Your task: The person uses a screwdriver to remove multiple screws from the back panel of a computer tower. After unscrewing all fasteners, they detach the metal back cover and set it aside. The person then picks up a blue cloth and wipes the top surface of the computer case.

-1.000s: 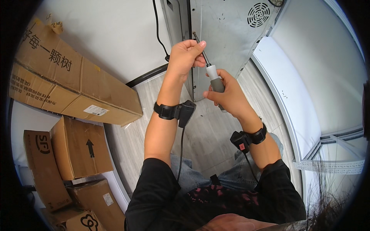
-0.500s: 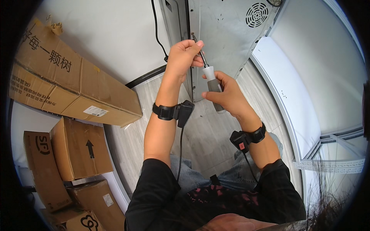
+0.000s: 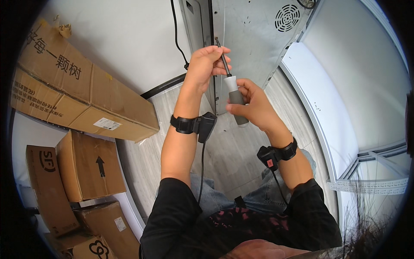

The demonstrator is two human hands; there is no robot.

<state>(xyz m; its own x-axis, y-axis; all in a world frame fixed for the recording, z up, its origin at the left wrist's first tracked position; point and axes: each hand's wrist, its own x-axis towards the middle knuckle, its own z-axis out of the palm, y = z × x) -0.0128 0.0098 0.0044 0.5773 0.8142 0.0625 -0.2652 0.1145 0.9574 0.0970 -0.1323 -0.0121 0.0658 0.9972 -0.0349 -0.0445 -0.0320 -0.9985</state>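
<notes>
A screwdriver (image 3: pixel 236 98) with a grey and white handle points up and slightly left, its metal shaft reaching the edge of a grey metal panel (image 3: pixel 252 47). My right hand (image 3: pixel 252 103) is closed round the handle, thumb on the near side. Close to the shaft's tip, my left hand (image 3: pixel 207 64) loosely grips the shaft between thumb and fingers, its other fingers somewhat spread. A small brownish screw (image 3: pixel 216 39) appears at the tip, against the panel's left edge; how deep it sits cannot be made out.
Cardboard boxes (image 3: pixel 125 112) stand along the left side, several of them stacked lower down. A black cable (image 3: pixel 175 34) hangs by the white wall left of the panel. Round vent slots (image 3: pixel 287 17) mark the panel's upper right. A white frame (image 3: pixel 323 99) borders the right side.
My left fingers have loosened and spread a little around the shaft. The screwdriver's handle has shifted slightly left, and my right fingers have changed their hold on it.
</notes>
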